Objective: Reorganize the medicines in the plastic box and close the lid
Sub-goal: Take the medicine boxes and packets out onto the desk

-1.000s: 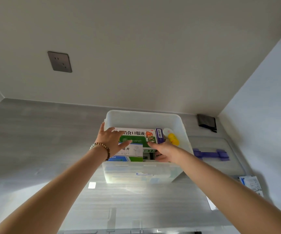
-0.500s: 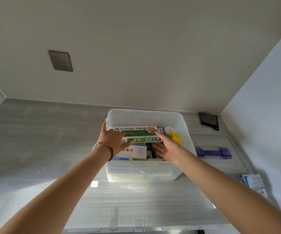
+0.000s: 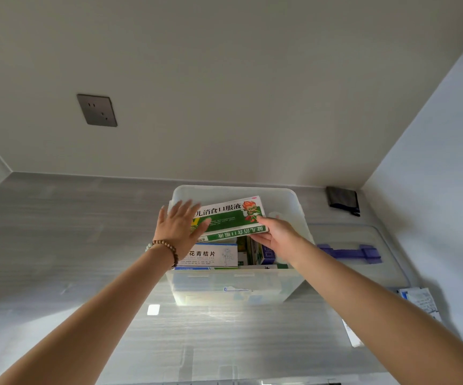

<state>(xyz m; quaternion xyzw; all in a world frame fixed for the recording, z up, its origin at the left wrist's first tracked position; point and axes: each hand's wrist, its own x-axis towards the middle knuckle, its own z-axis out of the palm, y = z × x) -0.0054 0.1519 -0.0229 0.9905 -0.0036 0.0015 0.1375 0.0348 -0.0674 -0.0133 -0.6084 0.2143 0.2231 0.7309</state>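
On the grey counter sits the open plastic box, lid at three o'clock. Over its medicines tilts a green carton: left hand flat, fingers spread, on its nine o'clock end; right hand gripping its four o'clock corner.

Over the open plastic box, the right hand grips a green-and-white medicine carton at its right end. The left hand lies flat, fingers spread, against its left end. More cartons stand inside below it.
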